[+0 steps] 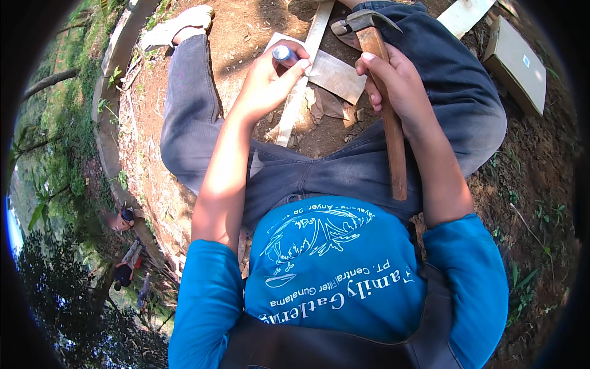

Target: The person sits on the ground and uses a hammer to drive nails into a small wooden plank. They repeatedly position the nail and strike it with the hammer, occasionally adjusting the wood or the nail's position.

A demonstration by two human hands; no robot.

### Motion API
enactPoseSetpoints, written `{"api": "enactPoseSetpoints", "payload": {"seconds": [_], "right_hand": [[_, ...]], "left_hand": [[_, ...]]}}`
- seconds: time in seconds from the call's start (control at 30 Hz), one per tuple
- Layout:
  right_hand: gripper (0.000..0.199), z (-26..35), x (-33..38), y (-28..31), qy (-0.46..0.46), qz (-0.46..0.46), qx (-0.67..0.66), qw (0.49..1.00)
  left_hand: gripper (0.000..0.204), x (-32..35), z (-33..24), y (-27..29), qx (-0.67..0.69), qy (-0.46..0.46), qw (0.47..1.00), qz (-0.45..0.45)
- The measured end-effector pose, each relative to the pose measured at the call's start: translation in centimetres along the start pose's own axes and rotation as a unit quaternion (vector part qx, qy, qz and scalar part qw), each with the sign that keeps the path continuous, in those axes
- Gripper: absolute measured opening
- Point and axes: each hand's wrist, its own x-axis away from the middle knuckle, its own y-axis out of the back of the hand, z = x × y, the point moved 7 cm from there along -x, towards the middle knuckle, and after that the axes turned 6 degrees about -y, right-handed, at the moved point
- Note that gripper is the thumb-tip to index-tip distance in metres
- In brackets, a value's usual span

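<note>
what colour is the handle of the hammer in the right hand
Reddish-brown wood, seen in the head view: the hammer handle runs through the right hand.

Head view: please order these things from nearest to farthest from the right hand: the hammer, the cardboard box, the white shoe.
1. Hammer: held in the right hand.
2. Cardboard box: on the ground, to its right.
3. White shoe: far upper left, beyond the left hand.

One hammer (384, 92) in the right hand (396, 86), one marker (284, 55) in the left hand (267, 83), one box (516, 64) right of the right hand.
</note>
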Motion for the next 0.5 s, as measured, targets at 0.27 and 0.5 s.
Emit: {"api": "enactPoseSetpoints", "payload": {"seconds": [0.27,0.5], "right_hand": [[0.023,-0.6,-0.4,0.1,0.005,-0.009,0.015,1.0],[0.024,-1.5,-1.1,0.4,-0.001,-0.017,-0.022,1.0]], "left_hand": [[0.009,0.1,-0.2,-0.9,-0.009,0.025,0.999,0.039],[0.01,0.0,-1.2,-1.6,-0.033,-0.022,0.997,0.072]]}}
